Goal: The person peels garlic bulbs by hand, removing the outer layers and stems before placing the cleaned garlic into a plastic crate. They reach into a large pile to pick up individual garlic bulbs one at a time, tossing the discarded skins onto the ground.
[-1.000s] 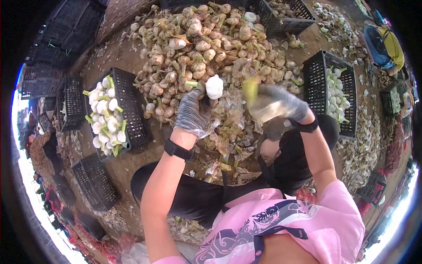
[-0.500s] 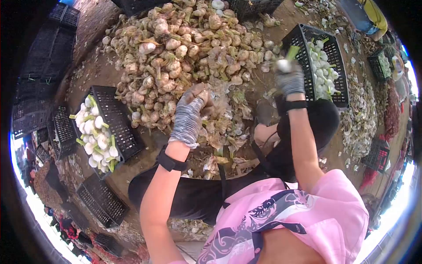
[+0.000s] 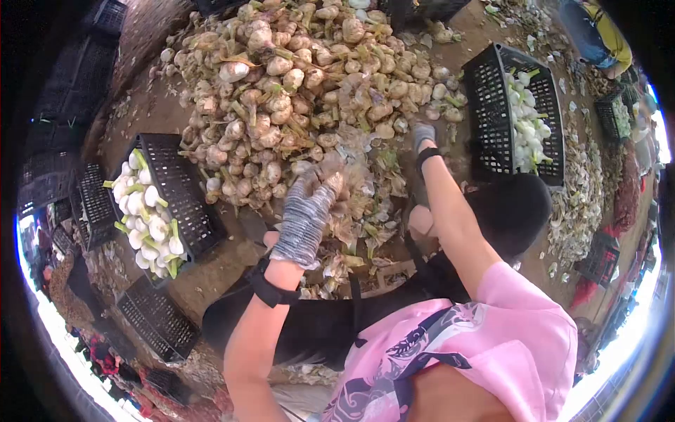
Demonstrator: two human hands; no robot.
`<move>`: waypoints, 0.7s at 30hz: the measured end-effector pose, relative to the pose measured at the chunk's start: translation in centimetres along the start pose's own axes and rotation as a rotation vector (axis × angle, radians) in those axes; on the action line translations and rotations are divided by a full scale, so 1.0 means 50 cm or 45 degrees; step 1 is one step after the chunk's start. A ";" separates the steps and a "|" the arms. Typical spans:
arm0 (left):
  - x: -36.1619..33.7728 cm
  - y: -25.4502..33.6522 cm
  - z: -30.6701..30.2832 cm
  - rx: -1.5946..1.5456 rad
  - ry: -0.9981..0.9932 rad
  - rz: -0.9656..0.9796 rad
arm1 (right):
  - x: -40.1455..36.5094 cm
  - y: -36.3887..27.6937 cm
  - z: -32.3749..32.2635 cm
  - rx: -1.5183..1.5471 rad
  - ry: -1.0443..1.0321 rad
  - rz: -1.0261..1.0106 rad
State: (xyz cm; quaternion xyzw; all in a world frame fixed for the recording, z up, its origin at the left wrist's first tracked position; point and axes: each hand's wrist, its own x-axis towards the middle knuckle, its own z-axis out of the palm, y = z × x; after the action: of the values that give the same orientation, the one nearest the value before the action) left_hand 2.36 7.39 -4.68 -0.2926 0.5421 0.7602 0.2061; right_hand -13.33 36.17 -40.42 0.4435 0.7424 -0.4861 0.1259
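My left hand (image 3: 304, 218), in a grey striped glove, is closed around a brownish garlic bulb (image 3: 335, 184) in front of the pile. Loose papery skins (image 3: 344, 165) lie around and below it. At the right edge of the garlic pile (image 3: 281, 91) is my right hand (image 3: 423, 133), gloved too, small and foreshortened in this view; its fingers are mostly hidden. A few unpeeled bulbs lie just beyond it. To its right, a black crate (image 3: 489, 116) holds clean white garlic (image 3: 529, 130) with green stems.
On the left, a tilted black crate (image 3: 179, 197) holds more white garlic (image 3: 146, 214). Another black crate (image 3: 158, 320) stands below it. Peeled skins (image 3: 576, 204) cover the ground at right. Another person (image 3: 598, 35) is at the upper right.
My right hand has moved left from the right crate to the pile's edge, and the white bulb with a green stem is no longer seen in it. My left hand has shifted slightly down.
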 end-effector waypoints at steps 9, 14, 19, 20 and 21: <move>0.041 -0.046 -0.024 0.301 0.065 0.193 | -0.086 -0.007 0.042 -0.001 -0.346 -0.606; 0.041 -0.017 -0.003 -0.165 0.064 0.070 | -0.542 -0.233 -0.077 -0.041 -0.751 -1.045; 0.050 -0.008 -0.004 -0.118 -0.149 0.398 | -0.675 -0.295 -0.156 0.035 -1.004 -1.307; 0.034 0.001 0.002 -0.120 -0.149 0.502 | -0.685 -0.322 -0.185 0.086 -1.138 -1.046; 0.025 0.005 0.007 -0.123 -0.152 0.600 | -0.676 -0.326 -0.194 0.084 -1.132 -1.053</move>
State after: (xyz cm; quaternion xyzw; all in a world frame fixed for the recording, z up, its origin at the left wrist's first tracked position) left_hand 1.18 7.65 -5.23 -0.1221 0.5453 0.8283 0.0404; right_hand -4.24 23.93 -4.76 -0.1235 0.7141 -0.6560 0.2108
